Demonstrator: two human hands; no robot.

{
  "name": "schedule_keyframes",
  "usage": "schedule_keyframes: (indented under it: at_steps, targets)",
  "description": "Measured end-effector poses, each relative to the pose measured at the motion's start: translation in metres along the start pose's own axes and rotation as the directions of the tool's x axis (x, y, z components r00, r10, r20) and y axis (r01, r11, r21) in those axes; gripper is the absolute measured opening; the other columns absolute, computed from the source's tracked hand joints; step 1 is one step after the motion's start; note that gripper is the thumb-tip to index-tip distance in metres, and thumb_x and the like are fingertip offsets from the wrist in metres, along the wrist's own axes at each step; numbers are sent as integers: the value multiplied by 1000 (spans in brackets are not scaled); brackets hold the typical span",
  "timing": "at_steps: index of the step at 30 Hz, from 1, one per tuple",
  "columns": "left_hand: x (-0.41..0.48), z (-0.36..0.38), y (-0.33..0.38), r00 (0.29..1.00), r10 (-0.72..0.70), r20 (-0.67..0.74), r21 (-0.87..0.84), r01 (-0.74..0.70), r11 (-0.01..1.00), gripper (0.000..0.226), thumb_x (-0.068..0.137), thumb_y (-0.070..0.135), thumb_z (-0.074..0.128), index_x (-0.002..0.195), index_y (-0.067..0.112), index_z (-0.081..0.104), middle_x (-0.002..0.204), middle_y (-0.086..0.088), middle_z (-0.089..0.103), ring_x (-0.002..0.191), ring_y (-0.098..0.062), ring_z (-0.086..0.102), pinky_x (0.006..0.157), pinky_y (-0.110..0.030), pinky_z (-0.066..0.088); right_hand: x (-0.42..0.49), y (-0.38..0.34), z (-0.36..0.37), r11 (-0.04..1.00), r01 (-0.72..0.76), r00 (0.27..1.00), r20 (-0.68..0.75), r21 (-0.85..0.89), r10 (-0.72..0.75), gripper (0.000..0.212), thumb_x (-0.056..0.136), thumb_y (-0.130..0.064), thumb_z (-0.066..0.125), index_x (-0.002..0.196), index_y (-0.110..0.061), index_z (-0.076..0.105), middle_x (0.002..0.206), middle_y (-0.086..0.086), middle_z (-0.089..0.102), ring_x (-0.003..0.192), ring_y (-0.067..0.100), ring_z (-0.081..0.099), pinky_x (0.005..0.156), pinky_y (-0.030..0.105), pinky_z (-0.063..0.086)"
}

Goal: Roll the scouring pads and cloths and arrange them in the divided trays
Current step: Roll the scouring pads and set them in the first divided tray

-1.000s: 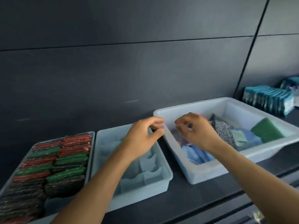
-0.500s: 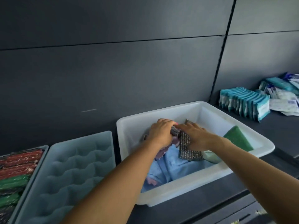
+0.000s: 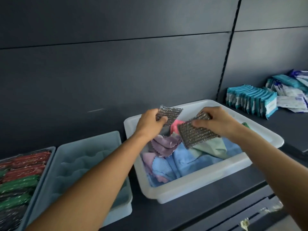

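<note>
Over white bin (image 3: pixel 196 194) of cloths (image 3: pixel 183 157): left hand (image 3: pixel 148 125) pinches metallic pad (image 3: pixel 171 114), right hand (image 3: pixel 216 120) grips second pad (image 3: pixel 195 134). Far-left tray (image 3: pixel 53 148): rolled pads (image 3: pixel 25 170).

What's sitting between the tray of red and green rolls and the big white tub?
A pale blue divided tray, shown in the head view.
</note>
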State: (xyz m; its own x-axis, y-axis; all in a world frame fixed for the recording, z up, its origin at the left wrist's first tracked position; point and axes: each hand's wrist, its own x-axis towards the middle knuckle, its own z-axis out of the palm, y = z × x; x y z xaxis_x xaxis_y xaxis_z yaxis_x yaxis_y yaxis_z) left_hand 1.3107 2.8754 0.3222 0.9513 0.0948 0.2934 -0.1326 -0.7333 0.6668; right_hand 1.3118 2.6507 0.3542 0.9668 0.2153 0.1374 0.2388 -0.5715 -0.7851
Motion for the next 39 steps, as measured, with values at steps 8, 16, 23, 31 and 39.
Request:
schedule_keyframes:
  at_steps: [8, 16, 23, 31, 39]
  targets:
    - [-99, -100, -33, 958, -200, -207, -513, 67, 856, 5, 89, 17, 68, 95, 17, 68, 91, 5, 75, 83, -9, 69, 77, -23, 52, -29, -68, 72, 941, -29, 999, -26, 336, 40, 21, 80, -20, 77, 77, -14, 58, 52, 1, 58, 38, 13, 50, 34, 20, 37]
    - [-173, -189, -115, 887, -325, -327, -469, 146, 871, 38, 86, 18, 71, 119, 31, 55, 78, 1, 56, 62, -8, 51, 62, -25, 46, -61, -145, 170, 920, 27, 975, 195, 390, -111, 14, 86, -6, 69, 87, -7, 55, 62, 8, 61, 39, 12, 54, 35, 22, 44]
    - [-225, -273, -170, 764, -434, -477, -525, 149, 838, 38, 90, 15, 67, 121, 28, 50, 80, 6, 57, 65, -5, 52, 63, -19, 43, -93, -194, 255, 868, 109, 936, 244, 484, -254, 11, 83, -1, 69, 88, -1, 59, 73, 6, 68, 58, 18, 61, 48, 26, 52]
    - [-266, -318, -208, 742, -488, -461, -589, 155, 793, 38, 90, 14, 67, 122, 27, 51, 98, 5, 66, 83, -3, 63, 70, -15, 44, -132, -224, 337, 904, 340, 829, 371, 259, -418, 18, 75, -19, 81, 77, -27, 65, 78, -11, 61, 72, 0, 52, 68, 13, 39]
    - [-281, -331, -221, 794, -425, -435, -552, 138, 822, 38, 88, 12, 69, 121, 23, 54, 100, 3, 70, 83, -7, 68, 69, -16, 52, -157, -240, 370, 679, 639, 766, 376, -360, -521, 13, 83, -22, 62, 96, -22, 61, 104, -4, 61, 97, 15, 57, 70, 26, 39]
